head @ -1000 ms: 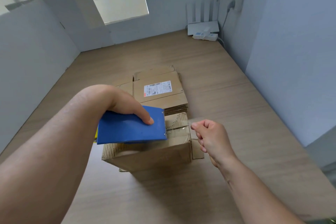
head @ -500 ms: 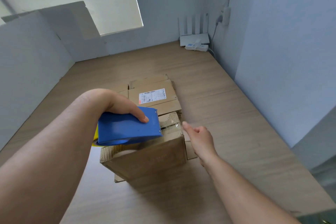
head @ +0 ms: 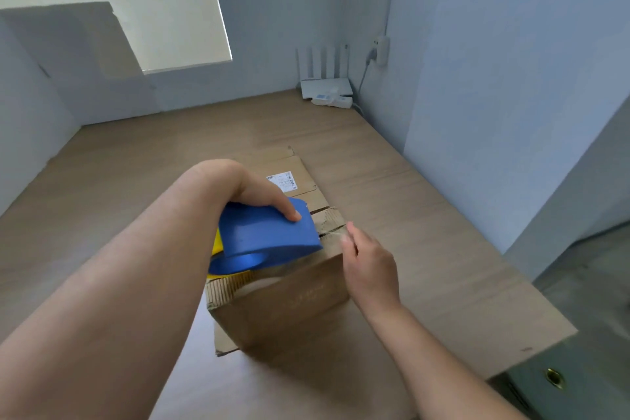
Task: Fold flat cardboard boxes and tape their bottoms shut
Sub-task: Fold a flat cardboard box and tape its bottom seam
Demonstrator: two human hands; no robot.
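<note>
1. Cardboard box [head: 289, 303] stands erected on the table [head: 426, 215], near centre, just in front of the stack of flat boxes [head: 301, 186]. Its flapped bottom faces up.
2. Right hand [head: 370, 262], pinching the tape end [head: 335, 236] clear of the box a second ago, now lays straight fingers against the top right edge.
3. Left hand [head: 252, 187] grips the blue tape dispenser [head: 269, 235], which rests on the box top.
4. Judgement: the tape end is being anchored, and the run along the seam [head: 330, 231] follows.
5. Long axis and seam run left to right, with the right end slightly farther.
</note>
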